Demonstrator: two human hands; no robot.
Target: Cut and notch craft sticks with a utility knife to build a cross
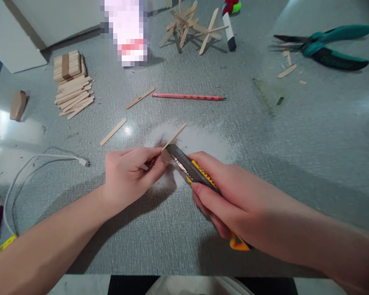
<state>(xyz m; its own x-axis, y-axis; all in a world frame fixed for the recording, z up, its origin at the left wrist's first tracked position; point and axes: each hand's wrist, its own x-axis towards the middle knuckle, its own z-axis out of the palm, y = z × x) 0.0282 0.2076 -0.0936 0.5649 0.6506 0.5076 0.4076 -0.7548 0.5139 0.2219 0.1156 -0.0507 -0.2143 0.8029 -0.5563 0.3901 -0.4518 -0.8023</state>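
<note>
Between the thumb and fingers of my left hand (135, 168) is one end of a wooden craft stick (176, 136); its other end points up and to the right. My right hand (224, 192) is wrapped round a yellow and black utility knife (192, 166). The knife's tip meets the stick close to my left fingertips; how deep it bites, I cannot tell. Beyond my hands lie two loose craft sticks, a plain one (113, 132) and one with a dark mark in its middle (140, 98). A red pencil (189, 96) rests to the right of the marked stick.
At the left are a banded bundle of sticks (75, 67), a loose pile (74, 96) and a white cable (33, 155). Joined sticks (187, 24) stand at the back beside a white tube (229, 30). Green-handled pliers (320, 43) and a clear set square (269, 92) lie right.
</note>
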